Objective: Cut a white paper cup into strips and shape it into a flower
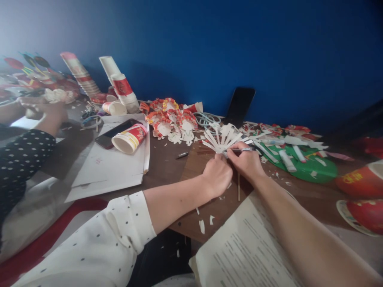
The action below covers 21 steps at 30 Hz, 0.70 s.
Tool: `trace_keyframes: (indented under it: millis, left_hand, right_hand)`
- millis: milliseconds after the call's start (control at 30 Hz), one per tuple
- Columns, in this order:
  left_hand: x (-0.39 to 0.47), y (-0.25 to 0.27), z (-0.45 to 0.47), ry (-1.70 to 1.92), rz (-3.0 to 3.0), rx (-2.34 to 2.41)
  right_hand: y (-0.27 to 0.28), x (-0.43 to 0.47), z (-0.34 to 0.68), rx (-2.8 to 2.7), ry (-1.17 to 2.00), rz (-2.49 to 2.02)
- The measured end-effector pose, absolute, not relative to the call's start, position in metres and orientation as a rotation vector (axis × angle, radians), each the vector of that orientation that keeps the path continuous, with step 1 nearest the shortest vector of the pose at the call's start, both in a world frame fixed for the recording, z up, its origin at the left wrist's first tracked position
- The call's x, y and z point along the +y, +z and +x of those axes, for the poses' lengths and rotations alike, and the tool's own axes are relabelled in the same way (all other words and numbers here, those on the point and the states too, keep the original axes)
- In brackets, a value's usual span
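Note:
Ahead of me, white paper [221, 137] cut into strips fans out like a flower; it looks like a cut-up paper cup. My left hand [218, 175] is closed at its near edge, holding it, though the fingertips are mostly hidden. Above and to the right, my right hand [247, 162] grips a pen [243, 149], its tip end over the middle of the strips. A thin stick [238, 187] shows below my hands. To the left on the table lies a pen cap [182, 155].
Cut red-and-white cup pieces [175, 119] pile at the back. Stacked cups [124, 91], a cup [130, 138] and a phone [115, 133] are on the left. A green disc [317, 167] bears paper scraps. A black phone [240, 105] leans against the wall. Another person's hands [44, 109] work far left.

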<state>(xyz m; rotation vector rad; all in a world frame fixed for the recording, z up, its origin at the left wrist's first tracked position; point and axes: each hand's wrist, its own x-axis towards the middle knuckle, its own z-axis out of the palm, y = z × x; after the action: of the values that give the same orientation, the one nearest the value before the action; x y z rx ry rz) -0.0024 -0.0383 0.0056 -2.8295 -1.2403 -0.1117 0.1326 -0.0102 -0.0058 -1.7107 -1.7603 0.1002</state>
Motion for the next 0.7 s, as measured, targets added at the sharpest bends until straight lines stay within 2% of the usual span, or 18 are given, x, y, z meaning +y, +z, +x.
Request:
trace_keyframes:
  millis: [400, 700]
  left_hand:
    - [-0.0392, 0.0069, -0.0021, -0.094, -2.804, -1.223]
    - [-0.0411, 0.0042, -0.0018, -0.116, -2.805, -1.211]
  right_hand:
    - [-0.0077, -0.0165, 0.1351, -1.608, 0.044, -1.596]
    - [-0.0072, -0.018, 0.1342, -1.621, 0.146, -1.658]
